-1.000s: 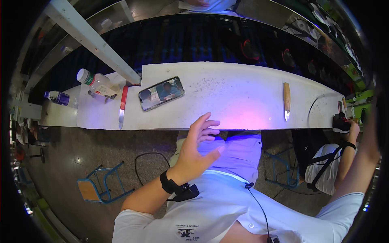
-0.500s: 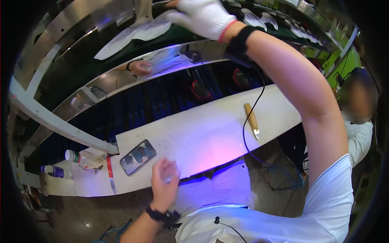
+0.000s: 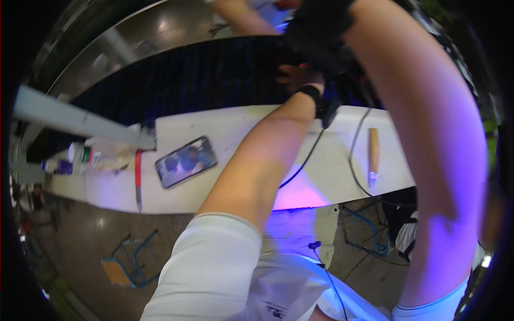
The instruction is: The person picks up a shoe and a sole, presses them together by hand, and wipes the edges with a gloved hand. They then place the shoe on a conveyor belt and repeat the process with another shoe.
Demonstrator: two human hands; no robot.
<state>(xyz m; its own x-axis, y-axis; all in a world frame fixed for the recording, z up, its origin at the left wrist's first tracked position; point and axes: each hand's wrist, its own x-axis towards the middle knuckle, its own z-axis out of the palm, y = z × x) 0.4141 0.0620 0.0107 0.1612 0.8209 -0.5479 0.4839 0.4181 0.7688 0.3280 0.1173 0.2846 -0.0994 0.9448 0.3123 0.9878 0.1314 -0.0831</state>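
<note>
My left hand [image 3: 301, 78] reaches over the dark slatted surface behind the white worktop. Its fingers are blurred and in shade, with a small bit of red beside them, so I cannot tell whether they hold anything. Raised at the top, my right forearm [image 3: 423, 80] ends in a wide black wrist band [image 3: 321, 32]; the hand beyond it does not show. Below my arms, a knife with a wooden handle [image 3: 373, 151] lies at the worktop's right. A phone [image 3: 187, 161] with its screen lit rests left of my left forearm.
On the white worktop [image 3: 176, 128], a red-handled knife [image 3: 138, 176] lies near the post [image 3: 80, 117]. Bottles [image 3: 80, 153] stand at the far left. Black cables [image 3: 353, 160] hang across the right part. A blue-framed stool [image 3: 134, 259] is on the floor.
My left hand has gone from above the worktop's front edge forward to the dark slats. My gloved right hand has passed out of sight. The view has shifted.
</note>
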